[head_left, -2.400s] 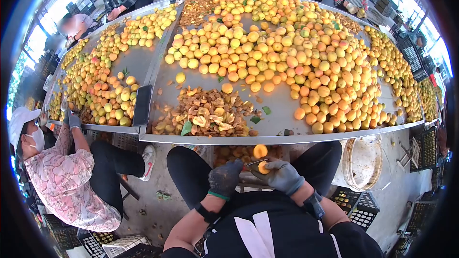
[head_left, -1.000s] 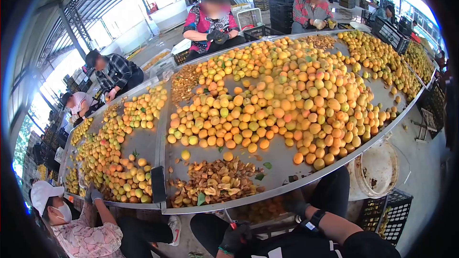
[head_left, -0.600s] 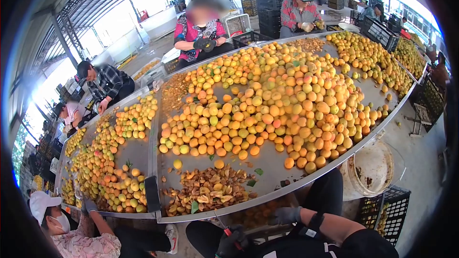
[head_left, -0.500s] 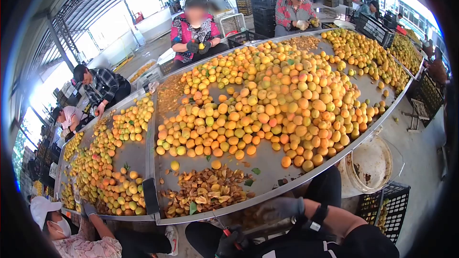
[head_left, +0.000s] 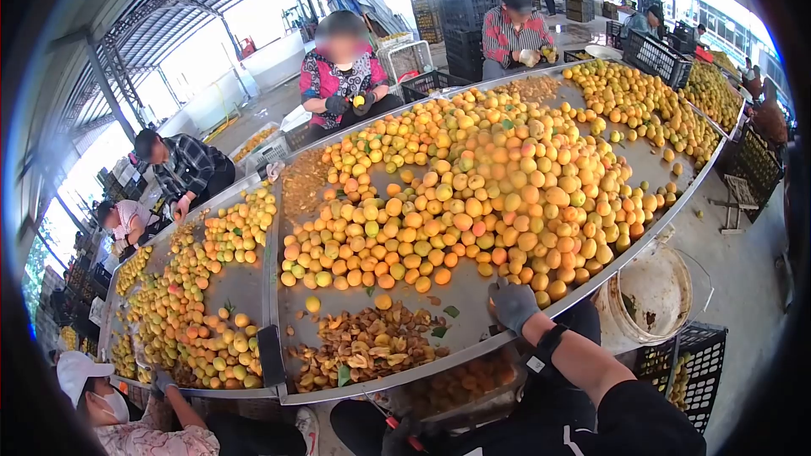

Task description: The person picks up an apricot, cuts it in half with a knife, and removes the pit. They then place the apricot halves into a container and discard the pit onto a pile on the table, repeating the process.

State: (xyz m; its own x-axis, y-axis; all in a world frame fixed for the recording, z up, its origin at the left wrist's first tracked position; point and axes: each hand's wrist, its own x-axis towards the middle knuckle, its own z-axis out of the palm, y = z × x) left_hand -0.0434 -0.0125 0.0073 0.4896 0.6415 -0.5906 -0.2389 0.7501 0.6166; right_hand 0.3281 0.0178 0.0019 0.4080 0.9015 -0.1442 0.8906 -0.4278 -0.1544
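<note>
My right hand (head_left: pixel 512 304), in a grey glove, reaches over the table's near edge and touches the orange fruits at the lower side of the big pile (head_left: pixel 541 194); its fingertips are partly hidden among them. Low in the view, my left hand (head_left: pixel 404 434), in a dark glove, is closed around a tool with a red handle (head_left: pixel 416 442), whose thin metal end points up left. Split, brownish fruit pieces (head_left: pixel 367 346) lie in a heap on the metal table (head_left: pixel 469 312), left of my right hand.
A white bucket (head_left: pixel 649 295) and a black crate (head_left: pixel 699 363) stand at the right below the table edge. Several people sit around the table, one in a white cap (head_left: pixel 83 371) at lower left. A metal divider (head_left: pixel 269 287) crosses the table.
My right hand has moved up and right from below the table edge to the fruit pile. My left hand has dropped slightly, still with the red-handled tool.
</note>
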